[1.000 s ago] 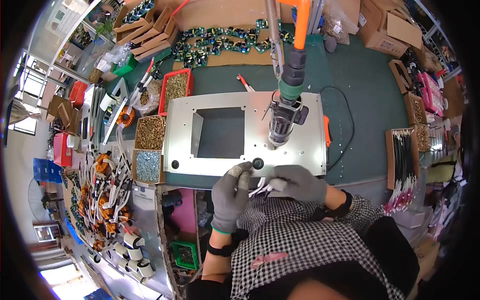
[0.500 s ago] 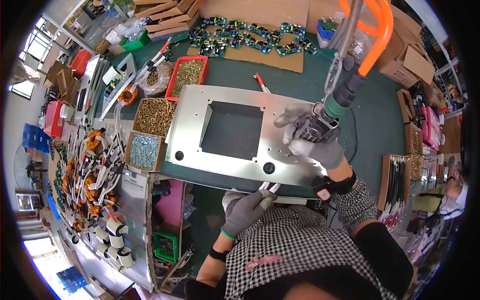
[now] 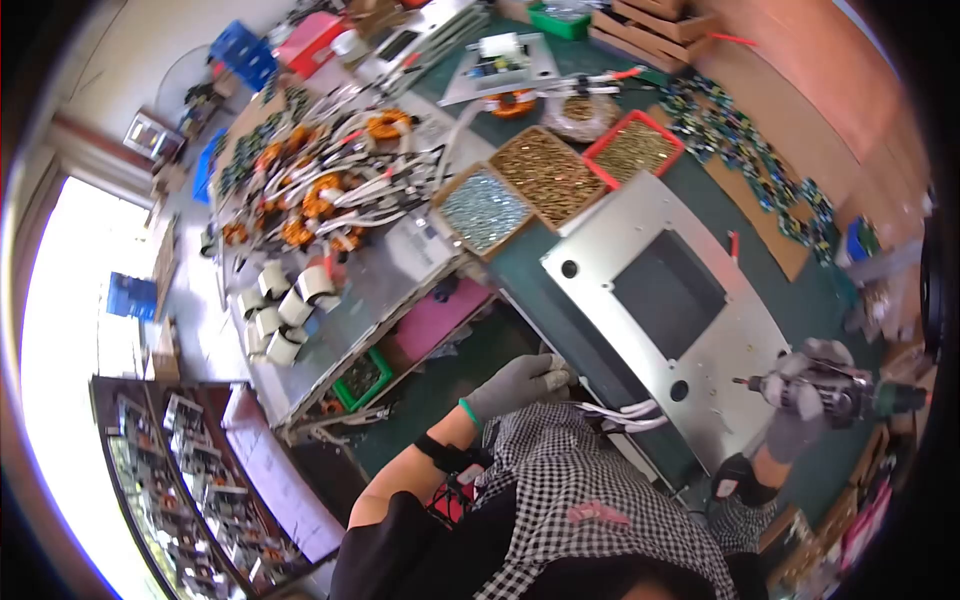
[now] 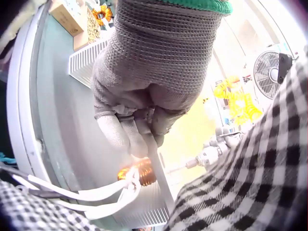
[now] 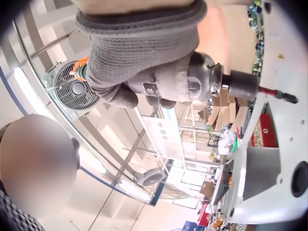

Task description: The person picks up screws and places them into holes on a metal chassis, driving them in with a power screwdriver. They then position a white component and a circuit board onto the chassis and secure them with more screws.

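The left hand [image 4: 144, 91], in a grey knitted glove with a green cuff, has its fingers curled and pressed together. They pinch the white leads [image 4: 103, 195] just above a small ring-shaped coil [image 4: 139, 172] wound with shiny copper wire. The coil hangs at the near edge of the bench, just under the flat, dull grey metal plate [image 3: 620, 240] with a square cut-out.

The right hand [image 5: 139, 57], gloved the same way, wraps its fingers around the round metal body of the power screwdriver [image 5: 211, 84]. The tool is at the near right corner of the plate.

Half a second ago the screwdriver stood nearly upright over the plate. Now it lies almost flat, with its bit pointing left. The left hand has stayed at the near edge with the leads.
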`<state>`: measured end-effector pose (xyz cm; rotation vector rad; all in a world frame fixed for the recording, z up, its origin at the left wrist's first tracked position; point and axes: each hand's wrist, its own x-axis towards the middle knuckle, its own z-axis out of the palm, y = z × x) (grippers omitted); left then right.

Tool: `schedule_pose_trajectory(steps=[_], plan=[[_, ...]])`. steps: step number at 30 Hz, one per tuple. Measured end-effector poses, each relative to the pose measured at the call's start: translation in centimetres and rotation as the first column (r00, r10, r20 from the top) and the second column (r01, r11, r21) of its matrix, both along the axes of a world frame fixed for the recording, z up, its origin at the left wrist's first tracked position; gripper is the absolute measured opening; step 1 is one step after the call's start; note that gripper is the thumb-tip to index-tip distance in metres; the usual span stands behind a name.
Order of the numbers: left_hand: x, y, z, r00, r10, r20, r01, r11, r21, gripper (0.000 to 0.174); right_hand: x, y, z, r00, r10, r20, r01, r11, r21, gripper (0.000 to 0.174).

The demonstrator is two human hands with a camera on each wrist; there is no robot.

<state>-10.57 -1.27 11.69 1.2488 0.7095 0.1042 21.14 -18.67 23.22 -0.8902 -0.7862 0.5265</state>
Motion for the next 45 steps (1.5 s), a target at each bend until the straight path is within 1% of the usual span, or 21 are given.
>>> schedule_pose_trajectory(steps=[2,3,4,5,6,8,9,10,11,13,15,19,22,25,28,29,30,34,39,42,45], plan=[[-4.0,1.0,1.3,0.954,0.275,-0.123,-0.285,0.956,-0.07,0.026,1.8,-0.2,0.8,0.996,-0.06,0.059,0.065,0.995,-0.081,0.045],[-6.7,1.6,0.4,0.93,0.353,-0.103,-0.325,0.921,0.216,0.03,3.1,-0.2,0.2,0.998,0.003,0.063,0.002,0.997,-0.075,0.046],[-9.9,3.1,0.1,0.804,0.592,-0.055,-0.578,0.756,-0.308,0.041,4.3,-0.1,-0.3,0.996,0.066,0.067,-0.061,0.996,-0.07,0.046],[-13.1,4.4,0.0,0.721,0.683,-0.116,-0.689,0.69,-0.222,0.048,4.6,-0.2,-0.4,0.988,0.149,0.033,-0.146,0.985,-0.088,0.047],[-16.0,5.7,-0.6,0.582,0.769,-0.263,-0.773,0.624,0.116,0.046,4.9,-0.2,-0.4,0.973,0.229,-0.002,-0.228,0.968,-0.106,0.048],[-23.1,9.4,-2.3,0.485,0.842,-0.236,-0.676,0.532,0.51,0.029,3.9,0.2,-0.2,0.965,0.26,0.003,-0.259,0.96,-0.112,0.05],[-26.6,11.7,-3.7,0.458,0.867,-0.198,-0.369,0.388,0.845,0.029,2.7,0.4,0.2,0.97,0.24,0.03,-0.233,0.959,-0.159,0.05],[-29.3,13.9,-3.6,0.376,0.86,-0.345,-0.056,0.392,0.918,0.043,1.6,0.6,0.5,0.973,0.222,0.058,-0.206,0.957,-0.206,0.049],[-30.6,16.3,-2.2,0.189,0.804,-0.564,0.124,0.55,0.826,0.069,0.4,0.9,1.0,0.975,0.206,0.086,-0.179,0.951,-0.251,0.049],[-34.7,20.7,-4.1,0.21,0.87,-0.446,0.272,0.386,0.882,0.08,-3.0,1.8,1.5,0.995,0.073,0.068,-0.044,0.935,-0.352,0.051],[-36.5,23.6,-3.4,0.199,0.779,-0.594,0.384,0.496,0.779,0.09,-6.5,3.0,2.5,0.998,-0.012,0.059,0.037,0.9,-0.435,0.052],[-37.9,27.1,-2.7,0.341,0.584,-0.737,0.313,0.668,0.675,0.083,-12.8,7.3,4.4,0.994,-0.096,0.055,0.108,0.942,-0.318,0.046],[-37.6,26.5,-0.6,0.446,0.56,-0.698,0.511,0.481,0.712,0.079,-15.8,9.5,4.3,0.941,-0.315,0.126,0.338,0.897,-0.286,0.048],[-35.2,24.5,4.5,0.568,0.533,-0.627,0.589,0.269,0.762,0.071,-14.1,7.6,2.7,0.887,-0.383,0.258,0.447,0.854,-0.266,0.051],[-30.8,22.8,10.6,0.682,0.441,-0.584,0.456,0.367,0.811,0.061,-13.6,6.3,2.4,0.907,-0.387,0.168,0.422,0.838,-0.345,0.054],[-29.4,22.7,11.2,0.79,0.383,-0.479,0.418,0.235,0.878,0.06,-13.2,5.6,2.1,0.915,-0.382,0.132,0.404,0.847,-0.346,0.054],[-26.9,22.6,12.0,0.835,0.32,-0.448,0.404,0.199,0.893,0.058,-13.0,5.5,1.8,0.94,-0.317,0.129,0.342,0.884,-0.319,0.055],[-14.0,21.1,14.5,0.969,-0.015,-0.246,0.247,0.05,0.968,0.058,-14.2,5.1,3.2,0.909,-0.415,0.039,0.408,0.866,-0.291,0.058],[1.7,15.7,16.4,0.908,-0.362,-0.211,0.221,-0.013,0.975,0.072,-13.4,1.3,3.1,0.889,-0.4,-0.221,0.359,0.91,-0.206,0.049],[9.8,11.8,15.9,0.813,-0.564,-0.142,0.143,-0.043,0.989,0.075,-12.1,-2.0,3.0,0.889,-0.385,-0.246,0.338,0.917,-0.213,0.046],[16.7,8.6,14.3,0.76,-0.627,-0.173,0.307,0.111,0.945,0.078,-10.9,-5.8,2.6,0.876,-0.452,-0.165,0.397,0.873,-0.285,0.048]])
